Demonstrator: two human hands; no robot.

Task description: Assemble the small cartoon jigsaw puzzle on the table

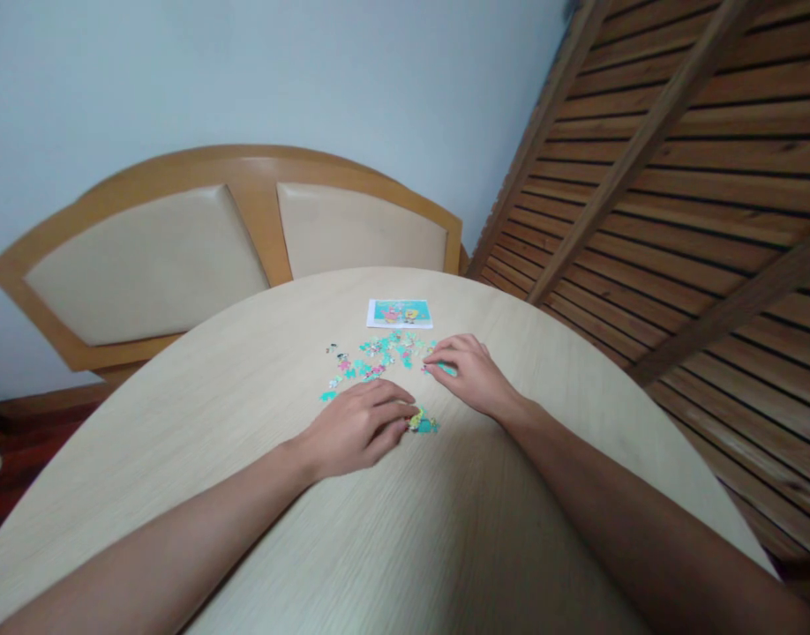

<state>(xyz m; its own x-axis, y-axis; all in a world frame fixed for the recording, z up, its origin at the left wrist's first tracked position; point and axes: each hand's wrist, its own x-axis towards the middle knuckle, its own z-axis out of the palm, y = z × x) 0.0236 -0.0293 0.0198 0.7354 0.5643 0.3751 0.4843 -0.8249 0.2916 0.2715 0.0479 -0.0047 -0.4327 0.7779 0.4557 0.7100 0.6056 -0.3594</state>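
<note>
On my head feed, loose jigsaw pieces [382,351] lie scattered just on the near side of the printed cartoon card [400,313]. My left hand [358,428] is farther from the card, fingers loosely bent and parted, tips at a small yellow-and-turquoise puzzle cluster [424,425]; I can't make out whether they grip it. My right hand [469,370], to the card's near right, brings thumb and forefinger close together; whether they pinch a piece is unclear to me.

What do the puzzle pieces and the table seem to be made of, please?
The puzzle pieces look like printed cardboard, being thin, flat and colourful, though the finish is unclear. The table seems wood or wood-look laminate, fairly matte, with fine pale grain.
</note>
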